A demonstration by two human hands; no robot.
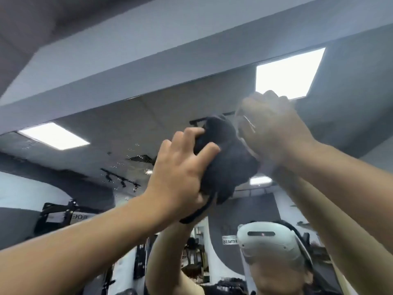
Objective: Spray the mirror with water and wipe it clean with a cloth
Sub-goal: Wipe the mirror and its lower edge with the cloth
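Observation:
The mirror (102, 150) fills the wall ahead and above me, with water droplets scattered over its upper left part. My left hand (180, 167) grips a bunched dark cloth (227, 162) and holds it up against the glass. My right hand (274, 128) is raised just right of the cloth, blurred, with its fingers curled round a clear spray bottle (244, 124) whose thin inner tube shows. The bottle touches the cloth's right side. Most of the bottle is hidden by my hand.
A grey beam (148, 67) runs along the mirror's top edge. The glass reflects ceiling light panels (53, 135), black gym racks (63, 216), and a person wearing a white headset (270, 241) with both arms raised.

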